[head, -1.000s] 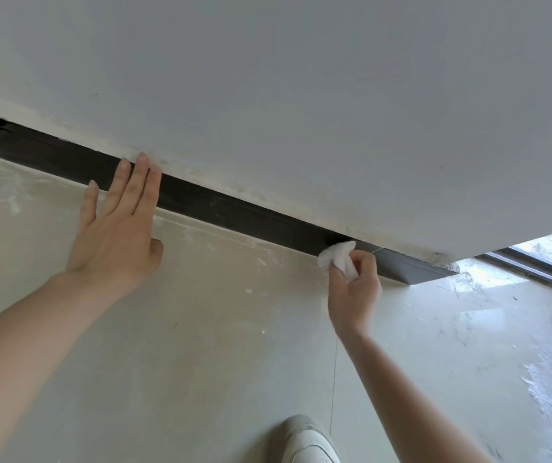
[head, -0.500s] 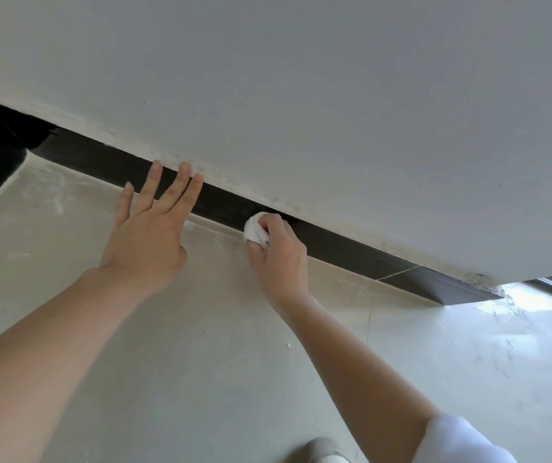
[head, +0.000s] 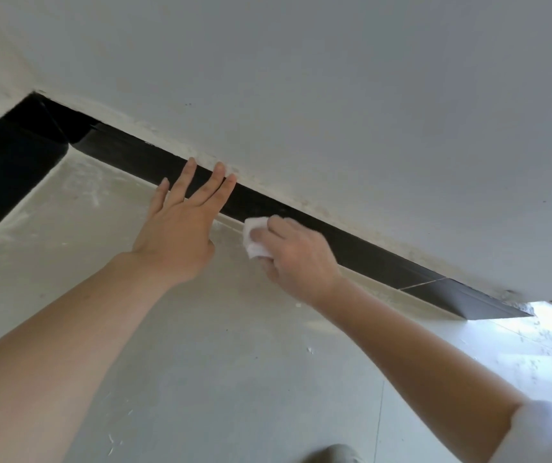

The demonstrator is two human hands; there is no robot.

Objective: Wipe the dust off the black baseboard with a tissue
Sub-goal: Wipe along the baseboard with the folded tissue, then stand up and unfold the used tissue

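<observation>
Black baseboard (head: 368,257) runs along the foot of the white wall (head: 334,95), meeting the dusty floor (head: 217,362). White tissue (head: 253,241), wadded, sits at the baseboard's lower edge. Right hand (head: 298,259) pinches the tissue, fingers curled. Left hand (head: 181,235) just beside it, fingers straight and spread, tips over the baseboard. White sleeve (head: 541,432) bottom right; shoe (head: 334,455) at bottom edge.

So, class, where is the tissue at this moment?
In the head view it is near the middle: the tissue is bunched in the right hand at the lower edge of the black baseboard, just right of the flat left hand.
</observation>
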